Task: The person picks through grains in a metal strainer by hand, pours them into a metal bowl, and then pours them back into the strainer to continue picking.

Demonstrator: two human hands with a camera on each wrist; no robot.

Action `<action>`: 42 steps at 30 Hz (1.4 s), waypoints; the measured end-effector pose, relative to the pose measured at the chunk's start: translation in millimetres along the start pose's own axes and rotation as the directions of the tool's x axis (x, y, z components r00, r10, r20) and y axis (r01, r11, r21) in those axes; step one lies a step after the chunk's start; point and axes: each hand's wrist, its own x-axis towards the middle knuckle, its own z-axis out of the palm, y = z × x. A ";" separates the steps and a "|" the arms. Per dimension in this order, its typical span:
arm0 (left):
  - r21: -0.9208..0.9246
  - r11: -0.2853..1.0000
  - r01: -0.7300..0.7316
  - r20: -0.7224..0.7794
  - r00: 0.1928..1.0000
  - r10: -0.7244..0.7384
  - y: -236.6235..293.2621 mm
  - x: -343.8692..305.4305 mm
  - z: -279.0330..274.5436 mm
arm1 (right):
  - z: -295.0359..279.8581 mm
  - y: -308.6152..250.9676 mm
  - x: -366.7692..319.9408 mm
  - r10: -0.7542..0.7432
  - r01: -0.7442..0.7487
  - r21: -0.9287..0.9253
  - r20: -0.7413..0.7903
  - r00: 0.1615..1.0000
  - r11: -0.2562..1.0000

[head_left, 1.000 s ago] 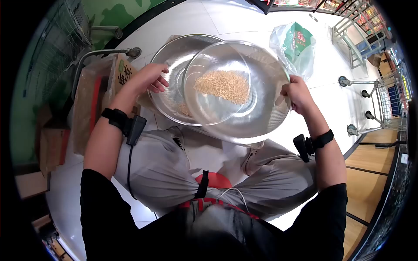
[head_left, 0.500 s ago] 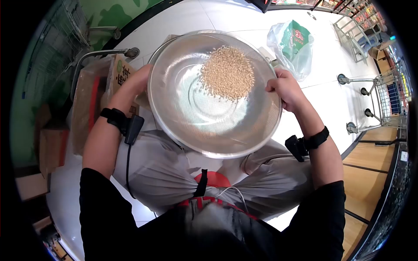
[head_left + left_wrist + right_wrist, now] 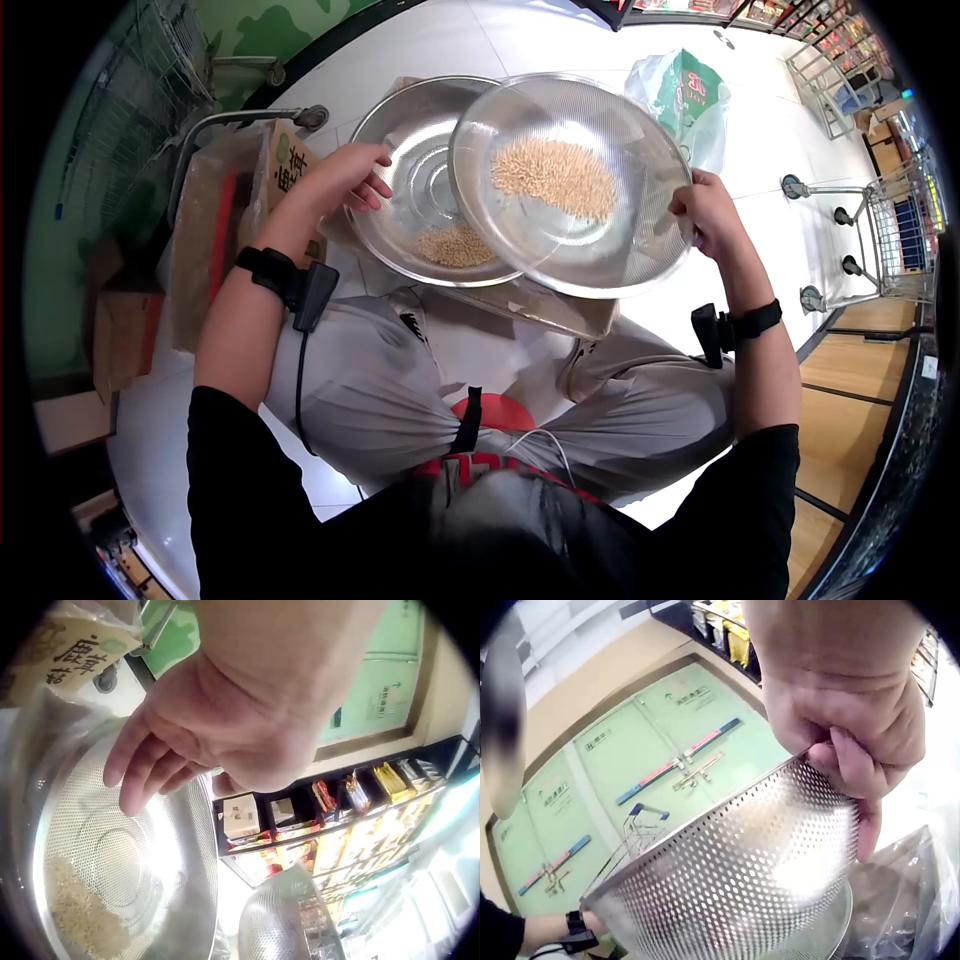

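Observation:
At the right rim of a shiny perforated metal sieve [image 3: 625, 245], my right hand [image 3: 708, 215] grips the edge, thumb over it. The sieve slants and carries a patch of pale tan grains [image 3: 555, 178]. Below and to its left sits a second round perforated metal basin [image 3: 400, 125], partly covered by the sieve, with a smaller heap of grains [image 3: 455, 245] near its front. My left hand [image 3: 350, 178] hovers at this basin's left rim, fingers loosely spread and holding nothing. In the right wrist view the fingers curl round the rim of the sieve [image 3: 727, 877].
A flattened piece of cardboard [image 3: 570, 308] lies under the basin. To the left stands a lettered carton [image 3: 290, 160] beside a wire cart [image 3: 140, 120]. A plastic bag [image 3: 705, 130] rests on the floor at the back right, with another cart [image 3: 895, 230] further right.
Half a second ago both hands held the sieve over the basin. Now the sieve is off to the right in my right hand alone, the left has let go, and the basin's grain heap shows again, larger.

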 end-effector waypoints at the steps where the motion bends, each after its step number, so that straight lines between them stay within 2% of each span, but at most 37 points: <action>1: 0.007 1.000 -0.015 -0.007 1.000 0.015 1.9 -2.4 2.0 | 4.7 -0.6 -2.4 0.006 -0.006 -0.006 -0.002 1.000 1.000; 3: 0.022 1.000 -0.015 -0.008 1.000 0.016 -5.7 10.0 2.2 | 27.8 -8.0 -9.0 -0.004 0.006 -0.060 0.026 1.000 0.998; 4: -0.034 0.994 -0.104 0.037 0.994 0.105 -20.6 31.8 0.6 | 37.3 -10.6 -16.6 -0.009 0.016 -0.069 0.099 0.995 0.997; 5: -0.091 0.978 -0.186 0.077 0.978 0.194 -27.3 43.8 -2.0 | 34.3 -7.6 -17.7 -0.010 0.016 -0.059 0.094 0.996 0.998; 6: -0.083 0.979 -0.186 0.077 0.978 0.192 -19.1 34.0 -0.4 | 28.7 -3.0 -16.9 -0.018 0.023 -0.073 0.067 0.998 0.997; 7: -0.028 0.995 -0.097 0.042 0.994 0.098 -4.7 14.4 4.0 | 22.2 0.9 -13.8 -0.028 0.032 -0.092 0.043 0.999 0.995; 8: 0.021 1.000 -0.007 0.000 1.000 0.007 4.1 2.6 4.7 | 11.9 8.2 -6.0 -0.061 0.062 0.028 -0.023 0.998 0.998; 9: 0.016 1.000 -0.009 -0.003 1.000 0.010 5.0 1.2 1.5 | 0.0 0.8 -6.6 -0.021 0.021 -0.026 0.006 1.000 0.999; 11: 0.002 1.000 -0.029 0.012 1.000 0.029 1.1 1.8 1.8 | -0.9 -1.4 -2.8 -0.065 0.063 -0.062 -0.027 0.998 0.996; 12: 0.001 0.999 -0.034 0.020 0.999 0.034 -3.8 7.5 2.1 | 7.7 -6.1 -7.5 -0.046 0.046 -0.078 0.005 0.999 0.996; 13: 0.003 0.995 -0.103 0.044 0.994 0.102 -11.7 16.8 1.3 | 22.2 -13.6 -13.3 -0.028 0.031 -0.092 0.037 0.999 0.995; 14: 0.009 0.986 -0.169 0.067 0.983 0.168 -14.1 21.6 1.0 | 37.0 -18.3 -25.0 -0.043 0.045 -0.030 0.065 0.997 0.999; 15: 0.019 0.985 -0.170 0.069 0.983 0.168 -11.2 22.5 0.9 | 34.8 -11.6 -20.5 -0.022 0.029 -0.054 0.133 0.991 0.998; 17: 0.056 0.997 -0.044 0.027 0.999 0.042 -9.9 21.1 0.5 | 21.2 5.5 -13.3 -0.074 0.076 -0.025 0.067 0.995 0.997; 18: 0.013 1.000 -0.006 -0.005 1.000 0.006 3.3 2.0 5.1 | 8.9 10.4 -7.9 -0.065 0.066 -0.014 0.025 0.998 0.998; 20: 0.016 1.000 -0.002 -0.021 1.000 0.002 5.3 -4.2 1.5 | -10.3 11.7 0.8 -0.066 0.067 0.030 -0.047 0.997 0.997; 23: 0.018 1.000 0.000 0.001 1.000 0.000 -9.9 19.4 -4.0 | 12.7 3.3 -3.5 -0.041 0.038 -0.062 -0.048 0.998 0.997; 24: 0.020 1.000 0.010 0.030 1.000 -0.010 -8.6 18.8 -3.7 | 24.7 1.8 -12.3 -0.032 0.032 -0.002 0.053 0.998 0.999; 25: 0.032 0.999 0.011 0.028 1.000 -0.012 -8.1 18.2 -4.1 | 25.8 13.8 -5.5 -0.030 0.034 -0.035 0.132 0.991 0.999; 27: -0.019 1.000 0.012 0.017 1.000 -0.012 -7.9 12.6 -2.3 | 22.0 9.5 -16.1 -0.035 0.039 -0.092 0.045 0.998 0.995; 30: -0.036 0.999 -0.003 0.031 1.000 0.004 -3.8 4.5 -2.2 | -7.9 15.5 -1.3 -0.040 0.040 -0.037 0.006 0.999 0.998; 33: -0.042 0.999 0.007 0.057 0.998 -0.004 -12.6 17.4 -9.1 | 29.5 4.9 -5.9 -0.053 0.054 -0.010 0.045 0.998 0.999; 34: -0.077 0.976 -0.202 0.130 0.969 0.211 -22.1 27.7 -4.3 | 40.9 6.2 -5.4 -0.023 0.033 -0.081 0.120 0.992 0.996; 35: -0.067 0.977 -0.203 0.133 0.968 0.211 -27.0 37.0 -8.1 | 47.6 6.6 -10.3 -0.042 0.051 -0.037 0.210 0.977 0.998; 37: 0.022 0.999 -0.039 -0.009 0.999 0.039 -16.7 28.9 -4.1 | 33.0 17.3 -7.1 -0.015 0.022 -0.052 0.130 0.991 0.998; 38: -0.008 1.000 -0.002 -0.041 0.999 0.001 5.2 -3.0 5.2 | 20.4 21.3 -3.2 -0.017 0.021 -0.034 0.105 0.994 0.999; 39: -0.014 1.000 -0.001 -0.048 0.999 0.000 6.4 -6.8 0.9 | 8.9 18.7 -1.4 -0.020 0.022 -0.022 0.080 0.997 1.000; 40: -0.011 1.000 -0.005 -0.047 0.999 0.004 5.9 -8.2 -0.1 | -1.6 14.7 1.5 -0.011 0.020 -0.073 0.120 0.993 0.997; 42: -0.012 1.000 -0.013 -0.030 0.999 0.012 -1.4 2.6 -0.3 | 18.5 16.1 3.1 -0.063 0.068 -0.075 0.075 0.995 0.995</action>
